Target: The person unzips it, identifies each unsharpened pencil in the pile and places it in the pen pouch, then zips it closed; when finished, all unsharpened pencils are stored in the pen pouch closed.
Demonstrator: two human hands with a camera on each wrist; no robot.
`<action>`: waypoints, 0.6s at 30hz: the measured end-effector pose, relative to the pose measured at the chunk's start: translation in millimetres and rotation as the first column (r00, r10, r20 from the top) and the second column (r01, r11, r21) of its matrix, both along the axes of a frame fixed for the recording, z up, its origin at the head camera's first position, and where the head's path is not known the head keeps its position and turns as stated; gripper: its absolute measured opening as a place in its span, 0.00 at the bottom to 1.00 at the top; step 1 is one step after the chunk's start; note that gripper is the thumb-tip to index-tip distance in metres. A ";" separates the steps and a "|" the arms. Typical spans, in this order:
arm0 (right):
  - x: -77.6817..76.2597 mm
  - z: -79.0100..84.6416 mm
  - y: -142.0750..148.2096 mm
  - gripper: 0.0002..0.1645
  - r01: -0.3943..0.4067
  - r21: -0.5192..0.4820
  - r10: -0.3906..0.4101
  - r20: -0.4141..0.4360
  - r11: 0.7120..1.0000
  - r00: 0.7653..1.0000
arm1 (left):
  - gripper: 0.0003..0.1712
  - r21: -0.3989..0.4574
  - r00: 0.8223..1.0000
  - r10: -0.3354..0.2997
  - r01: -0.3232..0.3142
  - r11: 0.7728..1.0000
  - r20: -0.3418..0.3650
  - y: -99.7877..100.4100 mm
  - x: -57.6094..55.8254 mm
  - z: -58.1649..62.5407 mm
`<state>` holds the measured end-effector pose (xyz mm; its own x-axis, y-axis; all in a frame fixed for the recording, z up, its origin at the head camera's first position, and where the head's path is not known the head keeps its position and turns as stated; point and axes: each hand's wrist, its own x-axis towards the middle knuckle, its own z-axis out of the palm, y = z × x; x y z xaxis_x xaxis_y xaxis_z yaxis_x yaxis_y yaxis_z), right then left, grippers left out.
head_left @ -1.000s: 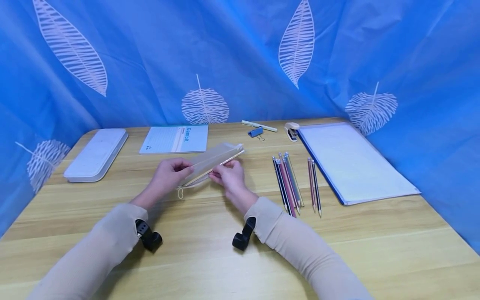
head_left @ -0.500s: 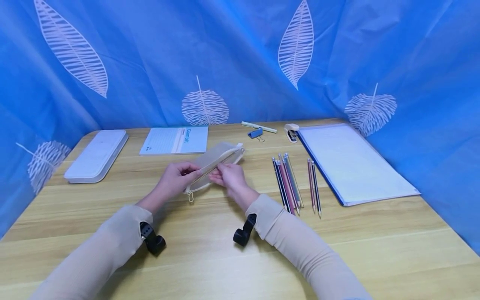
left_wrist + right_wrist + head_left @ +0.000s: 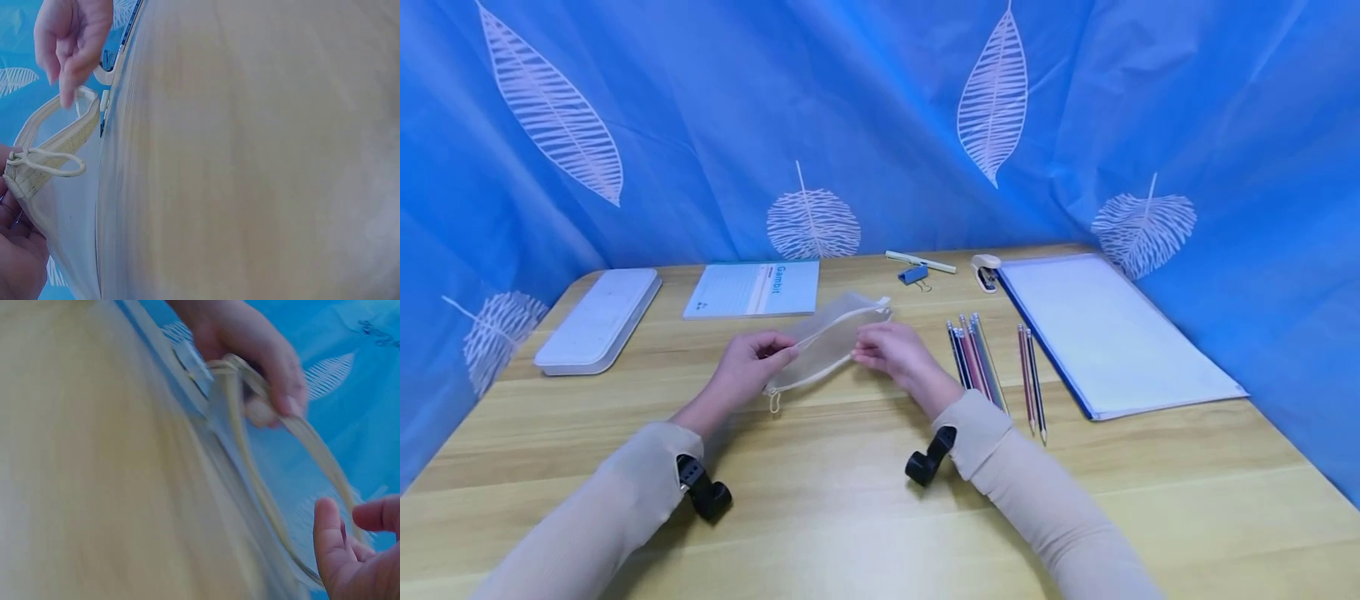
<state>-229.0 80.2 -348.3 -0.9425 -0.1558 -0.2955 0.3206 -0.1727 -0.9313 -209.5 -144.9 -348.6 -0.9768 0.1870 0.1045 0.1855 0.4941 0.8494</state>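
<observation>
A translucent pencil pouch point(image 3: 826, 343) with a cream zip edge is held above the table, its mouth spread apart. My left hand point(image 3: 747, 367) pinches its upper edge near the left end, thumb on the near side. From that end hangs a cream loop pull point(image 3: 59, 164), large in the left wrist view. My right hand point(image 3: 898, 354) is at the pouch's right end, fingers loosely bent. In the right wrist view, thumb and fingers of the right hand point(image 3: 359, 559) stand apart beside the zip edge, with nothing gripped between them.
Several pencils point(image 3: 977, 358) lie right of my right hand, with two more pencils point(image 3: 1032, 379) beyond. Further right is a blue-edged folder point(image 3: 1120, 333). Along the back are a notebook point(image 3: 752, 289), binder clip point(image 3: 913, 274), pen point(image 3: 921, 262) and stapler point(image 3: 985, 273). A white case point(image 3: 598, 319) lies left.
The pouch's zip has come open and its mouth has widened. My right hand has let go of the near edge and moved right; my left hand keeps its pinch.
</observation>
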 end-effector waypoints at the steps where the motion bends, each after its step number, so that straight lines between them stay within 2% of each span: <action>1: 0.1 1.7 7.5 0.20 -0.003 0.010 0.003 -0.011 1.000 1.000 | 0.11 0.001 1.000 0.002 -0.002 1.000 -0.001 -0.5 0.3 -0.4; 6: 1.5 8.0 50.2 0.23 -0.004 0.040 0.007 -0.069 0.999 0.998 | 0.11 0.003 1.000 0.014 -0.014 1.000 0.005 -2.8 0.5 -1.6; 11: 5.9 10.5 94.3 0.25 -0.035 0.099 0.048 -0.132 0.994 0.990 | 0.11 0.002 1.000 0.023 -0.023 1.000 -0.004 -5.6 0.1 -2.8; 15: 8.6 10.6 124.0 0.26 -0.043 0.179 0.075 -0.177 0.983 0.981 | 0.11 0.003 1.000 0.021 -0.021 1.000 -0.008 -6.3 -0.2 -3.5; 18: 10.3 9.7 142.6 0.26 -0.035 0.285 0.096 -0.203 0.958 0.975 | 0.12 0.007 1.000 0.021 -0.021 1.000 -0.009 -7.3 0.1 -4.2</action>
